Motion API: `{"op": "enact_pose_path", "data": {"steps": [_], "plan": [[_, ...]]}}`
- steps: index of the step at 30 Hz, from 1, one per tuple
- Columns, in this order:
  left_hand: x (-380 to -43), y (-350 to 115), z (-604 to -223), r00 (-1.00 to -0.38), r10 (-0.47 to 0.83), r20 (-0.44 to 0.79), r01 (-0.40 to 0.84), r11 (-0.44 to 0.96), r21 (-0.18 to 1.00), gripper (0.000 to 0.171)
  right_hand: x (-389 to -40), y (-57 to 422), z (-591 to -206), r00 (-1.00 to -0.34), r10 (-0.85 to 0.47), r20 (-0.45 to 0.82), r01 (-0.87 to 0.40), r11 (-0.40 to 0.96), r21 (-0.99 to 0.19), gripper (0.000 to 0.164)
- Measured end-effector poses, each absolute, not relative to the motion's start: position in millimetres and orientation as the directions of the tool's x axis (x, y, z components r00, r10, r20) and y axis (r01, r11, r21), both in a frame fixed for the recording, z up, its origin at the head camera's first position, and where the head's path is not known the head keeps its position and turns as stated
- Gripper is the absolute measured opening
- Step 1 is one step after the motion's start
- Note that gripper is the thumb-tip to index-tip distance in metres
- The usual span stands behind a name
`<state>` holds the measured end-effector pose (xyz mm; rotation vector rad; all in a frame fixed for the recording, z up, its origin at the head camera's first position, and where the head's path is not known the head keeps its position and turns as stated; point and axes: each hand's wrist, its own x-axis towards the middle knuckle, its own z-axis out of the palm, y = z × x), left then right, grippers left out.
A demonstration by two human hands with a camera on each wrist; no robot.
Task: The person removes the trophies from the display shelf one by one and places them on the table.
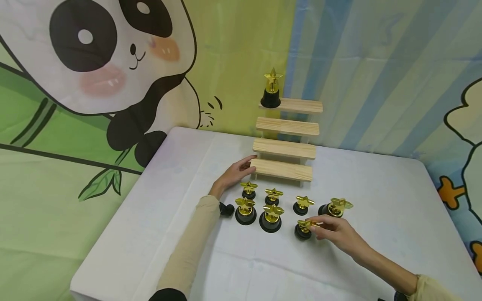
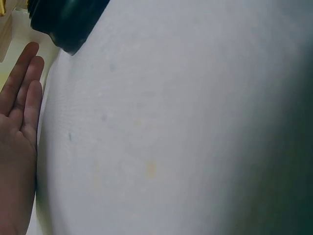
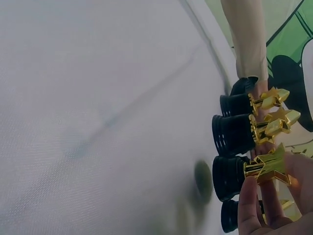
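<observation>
My right hand (image 1: 340, 234) pinches the gold star of a small trophy (image 1: 302, 232) with a round black base. In the right wrist view, thumb and fingers are at the star of this trophy (image 3: 266, 167). My left hand (image 1: 234, 174) is at the left end of a wooden four-tier stand's lowest step (image 1: 281, 170), fingers extended toward it. The left wrist view shows the left palm (image 2: 17, 142) with straight fingers, nothing held. Beside the right hand, a larger star trophy (image 1: 334, 207) leans over; another small trophy (image 1: 302, 205) stands behind the pinched one.
Several star trophies, including a larger one (image 1: 271, 218), stand in front of the stand. One trophy (image 1: 271, 90) is on the left of the top step (image 1: 301, 105). A white cloth covers the table (image 1: 158, 217). A panda-printed backdrop (image 1: 244, 54) hangs behind.
</observation>
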<state>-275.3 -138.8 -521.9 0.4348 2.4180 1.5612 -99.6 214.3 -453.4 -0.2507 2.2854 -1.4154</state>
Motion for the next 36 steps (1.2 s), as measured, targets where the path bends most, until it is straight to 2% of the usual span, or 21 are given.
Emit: {"op": "enact_pose_path", "data": {"steps": [8, 24, 36], "plan": [[-275, -141, -522, -0.927, 0.373, -0.028, 0.123, 0.374, 0.919, 0.053, -102, 214, -463, -0.875, -0.401, -0.272, 0.072, 0.447, -0.892, 0.039], [-276, -141, -523, -0.928, 0.370, -0.033, 0.117, 0.375, 0.920, 0.053, -104, 219, -470, -0.844, -0.404, -0.353, 0.162, 0.435, -0.886, 0.047], [-275, -140, -523, -0.930, 0.366, -0.032, 0.118, 0.379, 0.918, 0.053, -107, 219, -468, -0.834, -0.412, -0.367, 0.145, 0.478, -0.866, 0.044]]}}
